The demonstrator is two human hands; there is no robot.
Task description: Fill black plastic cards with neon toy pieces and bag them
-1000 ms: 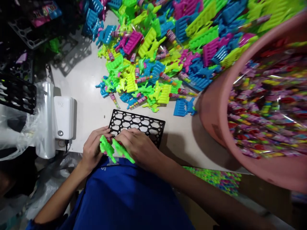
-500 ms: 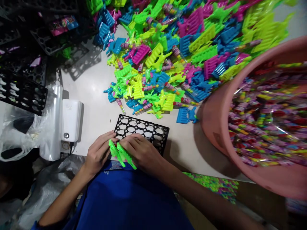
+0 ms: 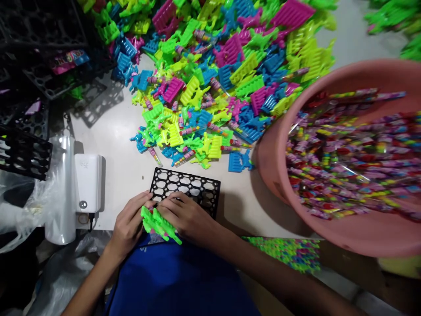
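Observation:
A bright green plastic animal toy (image 3: 160, 224) is held low at the table's front edge, between my two hands. My left hand (image 3: 130, 224) is closed at its left side, fingertips by the near left corner of a black lattice tray (image 3: 186, 174). Curled over the toy's right side, my right hand (image 3: 186, 217) covers part of the tray's near side. The fingertips of both hands meet behind the toy, and what lies under them is hidden. Beyond the tray lies a blue comb-shaped toy (image 3: 239, 161).
A large pile of coloured plastic toys (image 3: 197, 87) and candy tubes spreads across the far table. On the right stands a pink tub (image 3: 271, 162) of wrapped candy tubes. A white power bank (image 3: 88, 182), a clear plastic roll (image 3: 60, 193) and stacked black trays (image 3: 39, 26) are at left.
The view has shifted, so the table's contents appear further left and the tub shows more fully. Both hands keep hold of the green toy, with little movement relative to the tray.

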